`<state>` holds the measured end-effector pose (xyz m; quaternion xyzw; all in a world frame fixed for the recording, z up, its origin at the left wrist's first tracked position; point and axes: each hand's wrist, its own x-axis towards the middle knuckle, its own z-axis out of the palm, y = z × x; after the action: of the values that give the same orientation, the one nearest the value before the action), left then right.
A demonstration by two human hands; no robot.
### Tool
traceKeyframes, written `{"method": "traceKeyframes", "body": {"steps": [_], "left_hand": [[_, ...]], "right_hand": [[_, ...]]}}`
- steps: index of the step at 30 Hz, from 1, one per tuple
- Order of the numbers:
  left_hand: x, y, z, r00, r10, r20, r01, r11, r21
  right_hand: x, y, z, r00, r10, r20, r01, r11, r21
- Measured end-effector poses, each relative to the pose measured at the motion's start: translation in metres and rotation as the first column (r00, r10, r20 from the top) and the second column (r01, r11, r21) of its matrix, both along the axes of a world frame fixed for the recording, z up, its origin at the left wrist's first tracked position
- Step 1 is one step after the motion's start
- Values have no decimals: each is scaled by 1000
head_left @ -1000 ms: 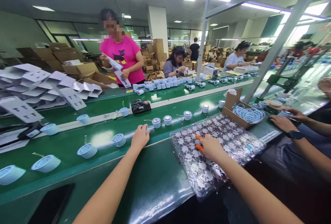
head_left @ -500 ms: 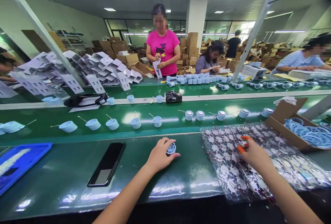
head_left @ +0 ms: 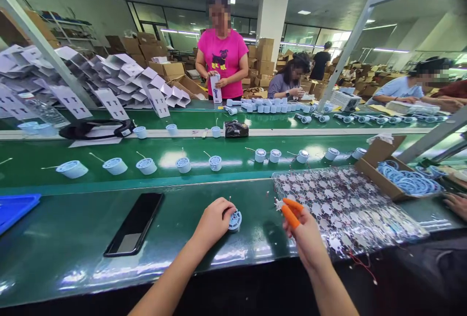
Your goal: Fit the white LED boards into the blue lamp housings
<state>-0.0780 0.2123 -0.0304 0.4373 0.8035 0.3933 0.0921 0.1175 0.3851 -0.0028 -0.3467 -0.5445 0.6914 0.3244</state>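
Note:
My left hand (head_left: 215, 219) is closed, its thumb and fingertips pinched at the left edge of a light-blue round housing (head_left: 235, 220) on the bench. A short wire tip pokes up by those fingers. Orange covers sheathe two fingertips of my right hand (head_left: 301, 223), which is closed on a small whitish circuit board (head_left: 279, 204) with a jagged rim. That hand hangs over the bench, right of the housing and apart from it. Beside it lies a plastic-covered sheet of circuit boards (head_left: 350, 204) with thin wires.
A black phone (head_left: 134, 223) and blue tray (head_left: 18, 211) lie to the left. Several housings (head_left: 183, 164) line the green belt (head_left: 168, 180). A carton (head_left: 383, 172) of light-blue rings stands right, near a co-worker's hand (head_left: 456, 204). Other people sit or stand beyond.
My right hand has moved left from the board sheet, with a circuit board now in its fingers. My left fingers have gone from spread around the housing to pinched at its edge.

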Motion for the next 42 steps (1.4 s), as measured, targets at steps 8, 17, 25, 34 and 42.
{"method": "traceKeyframes", "body": {"steps": [8, 17, 25, 34, 42], "left_hand": [[28, 5, -3, 961, 253, 116, -245, 966, -82], [43, -1, -9, 963, 112, 247, -120, 993, 18], [25, -2, -4, 1000, 6, 21, -3, 992, -129], [47, -2, -7, 968, 173, -184, -228, 909, -348], [63, -20, 7, 899, 103, -425, 33, 953, 301]], "right_hand": [[-37, -61, -30, 993, 71, 98, -84, 986, 142], [-39, -56, -51, 909, -26, 416, -249, 767, 591], [-38, -60, -63, 911, -69, 407, -187, 809, 557], [-38, -49, -68, 962, -47, 270, -137, 772, 621], [-23, -47, -23, 983, 147, 106, -181, 812, 555]]}}
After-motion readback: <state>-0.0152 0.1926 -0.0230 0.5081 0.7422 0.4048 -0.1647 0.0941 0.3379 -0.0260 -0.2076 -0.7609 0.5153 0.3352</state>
